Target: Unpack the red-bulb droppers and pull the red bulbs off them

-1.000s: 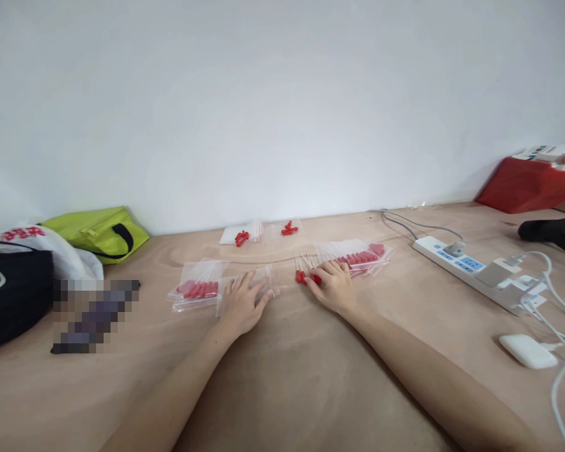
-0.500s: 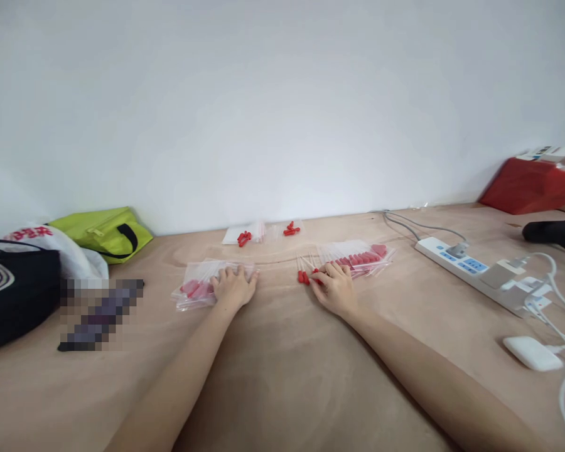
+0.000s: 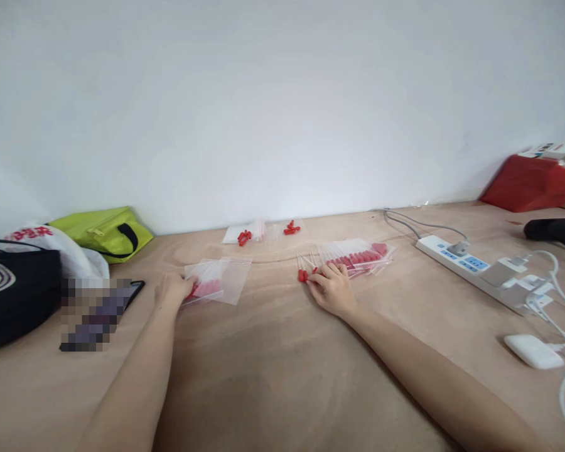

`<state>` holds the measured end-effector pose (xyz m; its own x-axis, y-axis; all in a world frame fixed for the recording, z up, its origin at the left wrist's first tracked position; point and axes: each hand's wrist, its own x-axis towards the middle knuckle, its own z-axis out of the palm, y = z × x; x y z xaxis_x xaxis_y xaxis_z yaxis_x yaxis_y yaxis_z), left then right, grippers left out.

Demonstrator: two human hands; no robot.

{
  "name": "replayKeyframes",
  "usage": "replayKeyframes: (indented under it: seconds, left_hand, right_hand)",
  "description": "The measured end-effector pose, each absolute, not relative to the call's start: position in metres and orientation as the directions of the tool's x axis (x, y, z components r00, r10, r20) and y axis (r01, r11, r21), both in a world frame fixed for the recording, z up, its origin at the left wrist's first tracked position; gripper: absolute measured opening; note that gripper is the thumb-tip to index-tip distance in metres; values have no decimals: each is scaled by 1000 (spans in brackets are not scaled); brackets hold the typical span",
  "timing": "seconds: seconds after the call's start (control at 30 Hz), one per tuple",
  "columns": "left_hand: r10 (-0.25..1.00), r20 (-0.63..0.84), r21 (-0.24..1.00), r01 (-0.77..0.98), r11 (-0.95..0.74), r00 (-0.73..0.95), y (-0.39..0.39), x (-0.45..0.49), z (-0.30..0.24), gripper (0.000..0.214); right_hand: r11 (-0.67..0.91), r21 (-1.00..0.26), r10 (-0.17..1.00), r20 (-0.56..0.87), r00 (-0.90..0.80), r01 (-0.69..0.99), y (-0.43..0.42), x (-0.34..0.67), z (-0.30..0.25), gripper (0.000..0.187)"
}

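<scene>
My left hand [image 3: 173, 290] is closed at the left end of a loose stack of clear plastic bags [image 3: 209, 273] with pink-red pieces showing through; its fingertips are partly hidden against a red piece. With its fingers drawn together, my right hand [image 3: 333, 289] pinches among thin red-tipped sticks [image 3: 303, 275] lying on the table. The sticks' pale shafts point away from me. Just beyond that hand, a row of red-ended pieces in clear bags [image 3: 358, 257] lies fanned out.
Near the wall lie two small groups of red pieces [image 3: 245, 238] on clear bags. At left are a phone [image 3: 134, 294], a black bag [image 3: 19, 301] and a lime-green bag [image 3: 101, 232]. A power strip [image 3: 466, 270], cables and a white charger [image 3: 533, 351] occupy the right.
My left hand has slid left, from on top of the bag stack to its left end, uncovering the bags. My right hand stays at the red-tipped sticks, nearly unmoved.
</scene>
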<state>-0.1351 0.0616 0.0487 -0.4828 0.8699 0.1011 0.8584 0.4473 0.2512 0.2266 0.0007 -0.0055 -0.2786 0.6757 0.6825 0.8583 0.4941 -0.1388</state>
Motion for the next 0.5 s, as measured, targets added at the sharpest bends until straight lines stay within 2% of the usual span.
replayKeyframes:
  seconds: [0.1, 0.3, 0.43, 0.5]
  left_hand:
    - [841, 96, 242, 832, 499, -532, 58, -135, 50, 19]
    - [740, 354, 385, 810, 443, -572, 39, -119, 75, 18]
    - [623, 534, 514, 805, 297, -571, 32, -107, 97, 24]
    - [603, 563, 596, 783, 178, -565, 34, -96, 97, 23]
  right_hand:
    - [500, -117, 666, 686, -294, 858, 2, 227, -7, 16]
    - [513, -118, 660, 687, -303, 850, 3, 228, -8, 16]
    - [492, -137, 680, 676, -282, 860, 3, 228, -7, 15]
    - [483, -143, 689, 671, -274, 864, 3, 228, -7, 15]
